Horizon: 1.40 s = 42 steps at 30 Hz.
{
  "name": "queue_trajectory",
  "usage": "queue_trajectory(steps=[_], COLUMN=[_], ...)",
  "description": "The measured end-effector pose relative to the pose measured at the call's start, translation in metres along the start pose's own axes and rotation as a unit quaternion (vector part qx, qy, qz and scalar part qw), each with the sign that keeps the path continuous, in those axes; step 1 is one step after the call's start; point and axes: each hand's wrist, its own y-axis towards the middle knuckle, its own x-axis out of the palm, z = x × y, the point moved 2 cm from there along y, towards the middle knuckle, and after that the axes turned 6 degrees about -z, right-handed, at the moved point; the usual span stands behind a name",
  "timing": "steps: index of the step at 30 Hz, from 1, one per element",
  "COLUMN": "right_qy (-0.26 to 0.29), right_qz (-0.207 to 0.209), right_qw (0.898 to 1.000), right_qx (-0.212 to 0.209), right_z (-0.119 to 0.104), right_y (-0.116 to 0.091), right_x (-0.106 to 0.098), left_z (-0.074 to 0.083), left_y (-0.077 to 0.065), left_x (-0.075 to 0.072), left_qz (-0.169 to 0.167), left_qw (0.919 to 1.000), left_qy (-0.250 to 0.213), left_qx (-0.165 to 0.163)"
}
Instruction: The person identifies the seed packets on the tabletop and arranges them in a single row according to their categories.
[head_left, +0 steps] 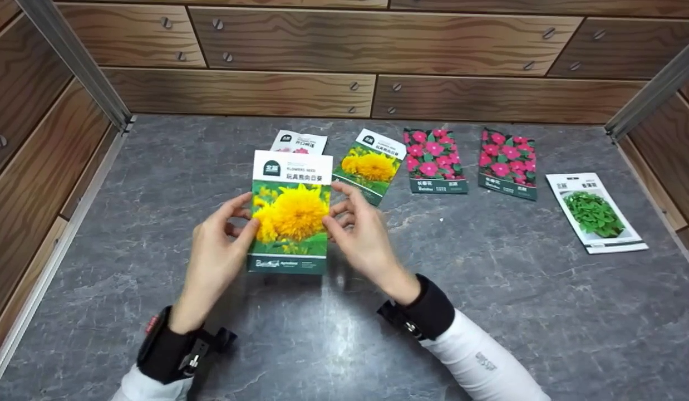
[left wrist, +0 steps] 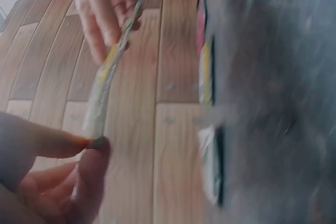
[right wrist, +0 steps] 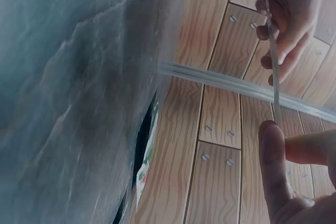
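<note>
A seed packet with yellow sunflowers (head_left: 291, 214) is held up above the table between both hands. My left hand (head_left: 216, 250) pinches its left edge between thumb and fingers. On the opposite edge, my right hand (head_left: 364, 239) pinches it the same way. Seen edge-on in the left wrist view, the packet (left wrist: 105, 82) is thin and slightly bowed. The right wrist view also shows the packet (right wrist: 274, 66) edge-on, gripped at both ends. Just behind it lie a second sunflower packet (head_left: 369, 167) and a pink-flower packet (head_left: 300, 142), the latter partly hidden.
Two packets with magenta flowers, one (head_left: 435, 159) beside the other (head_left: 507, 161), lie toward the back right. Farther right is a white packet with green leaves (head_left: 595, 211). Wood-patterned panels (head_left: 344, 42) wall in the grey marbled table (head_left: 489, 278) at the back and sides.
</note>
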Motion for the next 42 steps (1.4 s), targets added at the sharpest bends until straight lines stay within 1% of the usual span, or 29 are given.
queue_trajectory(steps=[4, 5, 8, 11, 15, 17, 19, 20, 23, 25, 28, 30, 32, 35, 37, 39, 42], right_qy=[-0.038, -0.046, -0.062, -0.08, -0.117, -0.144, -0.178, -0.199, -0.254, -0.283, -0.32, -0.343, -0.365, -0.385, -0.394, -0.401, -0.415], right_qz=[-0.011, -0.019, -0.05, -0.076, -0.102, -0.119, -0.139, -0.151, -0.193, -0.222, -0.254, -0.269, -0.279, -0.29, -0.294, -0.296, -0.297], right_qw=[0.999, 0.999, 0.997, 0.994, 0.987, 0.981, 0.972, 0.966, 0.942, 0.926, 0.905, 0.893, 0.882, 0.871, 0.866, 0.863, 0.856], right_qx=[-0.022, -0.02, -0.008, 0.009, 0.03, 0.045, 0.065, 0.074, 0.102, 0.113, 0.119, 0.115, 0.107, 0.095, 0.091, 0.088, 0.08], right_z=[-0.004, -0.005, -0.008, -0.009, -0.009, -0.011, -0.012, -0.013, -0.014, -0.014, -0.013, -0.011, -0.009, -0.006, -0.006, -0.005, -0.004], right_y=[0.002, 0.003, 0.007, 0.013, 0.021, 0.024, 0.026, 0.026, 0.027, 0.027, 0.025, 0.023, 0.021, 0.019, 0.018, 0.017, 0.017], right_x=[0.012, 0.016, 0.027, 0.039, 0.053, 0.06, 0.066, 0.07, 0.082, 0.09, 0.102, 0.107, 0.111, 0.114, 0.115, 0.115, 0.115], left_z=[-0.001, -0.002, -0.008, -0.016, -0.029, -0.036, -0.042, -0.045, -0.054, -0.06, -0.066, -0.07, -0.073, -0.075, -0.074, -0.073, -0.07], left_y=[0.001, 0.002, 0.004, 0.008, 0.014, 0.017, 0.018, 0.019, 0.02, 0.02, 0.02, 0.02, 0.02, 0.019, 0.018, 0.017, 0.016], left_x=[-0.018, -0.023, -0.037, -0.048, -0.055, -0.056, -0.057, -0.058, -0.059, -0.061, -0.062, -0.062, -0.06, -0.055, -0.052, -0.049, -0.046], left_qz=[-0.029, -0.036, -0.057, -0.086, -0.124, -0.142, -0.159, -0.168, -0.191, -0.203, -0.221, -0.236, -0.25, -0.264, -0.265, -0.262, -0.257], left_qw=[0.998, 0.997, 0.9936, 0.9893, 0.9823, 0.9778, 0.9722, 0.9688, 0.9588, 0.9532, 0.9452, 0.9387, 0.9318, 0.9223, 0.918, 0.9156, 0.9139], left_qy=[0.056, 0.068, 0.097, 0.118, 0.139, 0.152, 0.169, 0.179, 0.205, 0.216, 0.228, 0.236, 0.246, 0.266, 0.279, 0.29, 0.3], left_qx=[-0.005, -0.004, -0.008, -0.011, -0.018, -0.023, -0.031, -0.035, -0.046, -0.058, -0.076, -0.088, -0.093, -0.095, -0.095, -0.095, -0.093])
